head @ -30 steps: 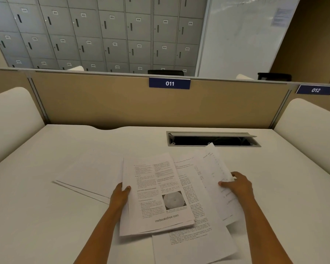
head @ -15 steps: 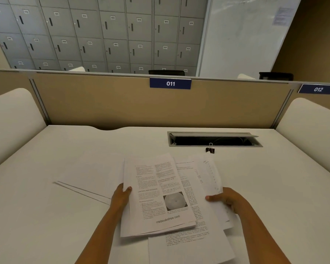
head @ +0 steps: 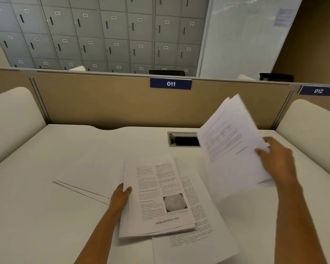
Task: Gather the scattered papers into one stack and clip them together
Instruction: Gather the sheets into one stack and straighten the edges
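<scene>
My left hand [head: 122, 197] grips the left edge of a small printed stack [head: 160, 195] whose top page carries a round picture. It lies on the white desk [head: 36, 216]. My right hand [head: 276, 161] holds a few printed sheets [head: 231, 141] up in the air at the right, tilted and blurred. Under the stack a single printed page [head: 196, 242] sticks out toward me. Blank sheets [head: 90, 174] lie to the left of my left hand. The binder clip is hidden behind the raised sheets.
A cable hatch [head: 183, 140] is sunk into the desk at the back, partly covered by the raised sheets. A tan divider [head: 103, 100] with the label 011 closes the back. White padded side panels [head: 10, 119] stand left and right.
My right hand has lifted the right-hand sheets off the desk, up and to the right. They now cover the binder clip seen half a second ago. My left hand has stayed put.
</scene>
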